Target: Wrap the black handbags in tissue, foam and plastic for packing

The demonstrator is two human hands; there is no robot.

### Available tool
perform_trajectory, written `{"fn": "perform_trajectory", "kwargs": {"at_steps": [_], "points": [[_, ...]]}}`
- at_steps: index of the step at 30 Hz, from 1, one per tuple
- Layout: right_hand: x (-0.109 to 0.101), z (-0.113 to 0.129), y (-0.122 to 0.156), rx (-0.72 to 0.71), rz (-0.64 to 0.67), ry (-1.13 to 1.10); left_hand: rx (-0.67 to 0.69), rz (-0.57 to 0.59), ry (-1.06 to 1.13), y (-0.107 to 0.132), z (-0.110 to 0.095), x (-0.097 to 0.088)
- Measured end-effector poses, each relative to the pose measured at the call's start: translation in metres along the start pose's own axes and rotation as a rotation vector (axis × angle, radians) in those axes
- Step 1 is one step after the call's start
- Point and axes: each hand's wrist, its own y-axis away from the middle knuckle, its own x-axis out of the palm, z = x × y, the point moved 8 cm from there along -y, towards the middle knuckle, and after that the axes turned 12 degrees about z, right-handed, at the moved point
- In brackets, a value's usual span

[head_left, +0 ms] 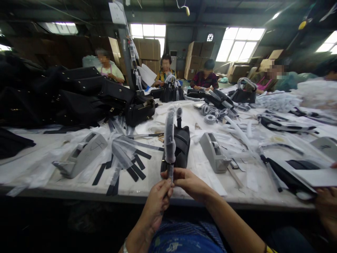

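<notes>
A small black handbag (182, 142) stands on the table right in front of me. Its arched handle (170, 137) is wrapped in clear plastic film. At the near end of the bag, a film-covered strap (170, 172) hangs below the handle. My left hand (158, 196) pinches the lower end of this strap between thumb and fingers. From the other side, my right hand (187, 181) closes its fingers on the same strap, touching the bag's near edge. My fingers partly hide the strap's end.
Grey tape dispensers (84, 154) (216, 153) stand on both sides of the bag. Film-wrapped black straps (129, 158) lie fanned out at left. Black bags (79, 95) are heaped behind them. A co-worker's hand (328, 202) is at far right; several people sit across the table.
</notes>
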Motion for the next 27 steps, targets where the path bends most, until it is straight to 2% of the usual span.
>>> {"fn": "perform_trajectory", "kwargs": {"at_steps": [3, 5, 11, 15, 18, 19, 21, 23, 25, 27], "points": [[0.013, -0.001, 0.003, 0.039, 0.123, -0.137, 0.048, -0.028, -0.023, 0.000, 0.002, -0.001], [0.018, -0.003, 0.002, 0.007, 0.119, -0.147, 0.098, -0.057, -0.044, 0.001, 0.002, -0.001], [0.011, -0.015, -0.006, -0.101, -0.174, -0.039, 0.142, -0.132, -0.097, 0.003, 0.001, -0.001], [0.005, -0.017, 0.001, -0.105, -0.179, -0.066, 0.128, -0.118, -0.114, 0.004, 0.001, -0.001], [-0.015, -0.009, 0.015, -0.057, -0.247, 0.098, 0.138, -0.121, -0.152, 0.004, 0.000, -0.004], [-0.025, 0.000, 0.022, -0.075, -0.314, 0.190, 0.149, -0.127, -0.176, 0.004, 0.000, -0.004], [-0.041, 0.031, 0.036, -0.201, -0.486, 0.372, 0.179, -0.138, -0.238, 0.002, -0.002, -0.004], [-0.042, 0.071, 0.046, -0.383, -0.577, 0.480, 0.213, -0.138, -0.310, 0.000, -0.004, -0.001], [-0.028, 0.105, 0.039, -0.488, -0.495, 0.497, 0.243, -0.123, -0.386, -0.003, -0.005, 0.004], [-0.007, 0.133, 0.022, -0.493, -0.323, 0.449, 0.270, -0.098, -0.461, -0.005, -0.008, 0.008]]}}
